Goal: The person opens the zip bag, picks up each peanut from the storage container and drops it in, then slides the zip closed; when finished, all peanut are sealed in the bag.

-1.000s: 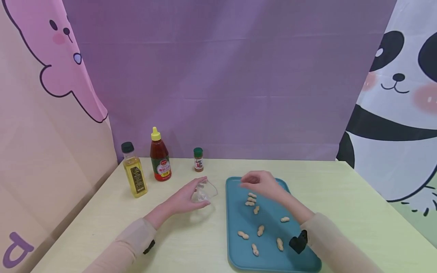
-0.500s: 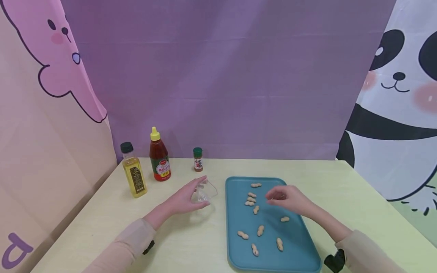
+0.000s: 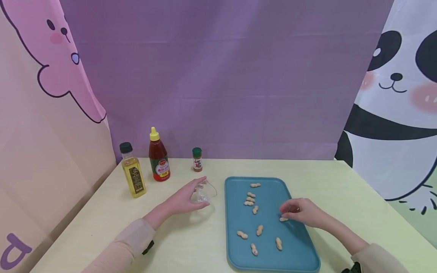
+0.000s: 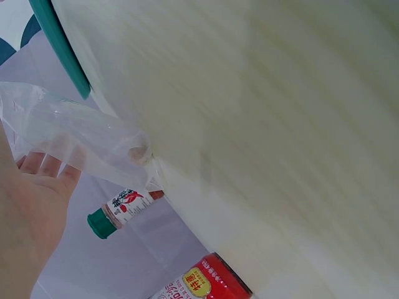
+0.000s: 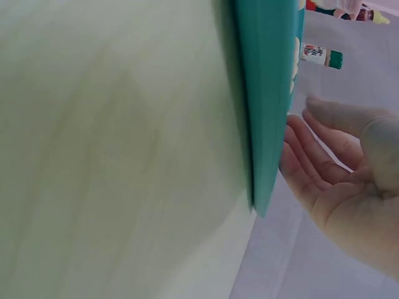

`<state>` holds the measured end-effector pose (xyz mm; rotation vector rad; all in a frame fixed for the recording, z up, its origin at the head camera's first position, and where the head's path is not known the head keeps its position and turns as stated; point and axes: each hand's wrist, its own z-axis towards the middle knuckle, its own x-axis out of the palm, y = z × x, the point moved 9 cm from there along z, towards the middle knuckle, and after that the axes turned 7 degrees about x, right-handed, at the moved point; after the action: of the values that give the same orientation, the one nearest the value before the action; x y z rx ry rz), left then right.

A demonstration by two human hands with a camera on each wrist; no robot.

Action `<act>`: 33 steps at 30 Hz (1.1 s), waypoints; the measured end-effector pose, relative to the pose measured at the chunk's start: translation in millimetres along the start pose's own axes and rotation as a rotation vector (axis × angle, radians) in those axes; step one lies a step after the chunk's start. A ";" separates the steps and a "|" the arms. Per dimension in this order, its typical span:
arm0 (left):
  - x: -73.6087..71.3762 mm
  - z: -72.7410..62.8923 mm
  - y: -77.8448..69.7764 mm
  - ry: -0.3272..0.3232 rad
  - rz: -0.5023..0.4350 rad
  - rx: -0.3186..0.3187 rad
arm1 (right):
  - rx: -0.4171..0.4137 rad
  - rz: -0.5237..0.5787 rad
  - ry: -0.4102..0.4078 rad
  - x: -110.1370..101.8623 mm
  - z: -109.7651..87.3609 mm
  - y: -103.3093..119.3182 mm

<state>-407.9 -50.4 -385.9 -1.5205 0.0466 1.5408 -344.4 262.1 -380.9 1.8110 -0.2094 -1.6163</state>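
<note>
My left hand (image 3: 186, 198) holds a clear plastic bag (image 3: 202, 194) above the table, left of the blue tray (image 3: 273, 261). Thumb and fingers are spread at the bag's mouth. A small brownish thing (image 4: 138, 152), likely a peanut, shows at the bag's bottom in the left wrist view. Over the tray's right edge, my right hand (image 3: 305, 212) reaches with bent fingers down to a peanut (image 3: 283, 219). Its thumb and fingertips stand apart around that peanut, which is partly hidden. Several more unshelled peanuts, such as one peanut (image 3: 260, 230), lie scattered on the tray.
Behind the left hand stand an oil bottle (image 3: 133, 172), a red sauce bottle (image 3: 159, 157) with a yellow nozzle, and a small green-capped spice jar (image 3: 197, 160). A purple cloth (image 3: 218, 83) hangs at the table's far edge.
My right hand has moved right and toward me, from the tray's far end down to the peanut near its right edge. The left hand and bag have stayed put.
</note>
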 end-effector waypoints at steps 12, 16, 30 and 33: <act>-0.3 -0.5 0.7 -0.003 -0.002 0.004 | 0.013 0.022 0.050 8.8 0.3 -7.3; -0.6 -0.6 1.0 -0.004 0.001 0.008 | -0.004 0.029 0.049 7.7 -0.7 -6.9; -2.1 1.2 1.9 -0.018 0.026 0.047 | -0.014 0.035 0.066 8.4 -1.9 -3.3; -1.5 1.2 2.2 -0.015 0.027 0.045 | -0.012 0.028 0.066 9.3 -2.3 -1.9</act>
<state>-410.5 -51.8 -385.6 -1.4785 0.0929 1.5630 -340.9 259.3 -389.6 1.8410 -0.1939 -1.5321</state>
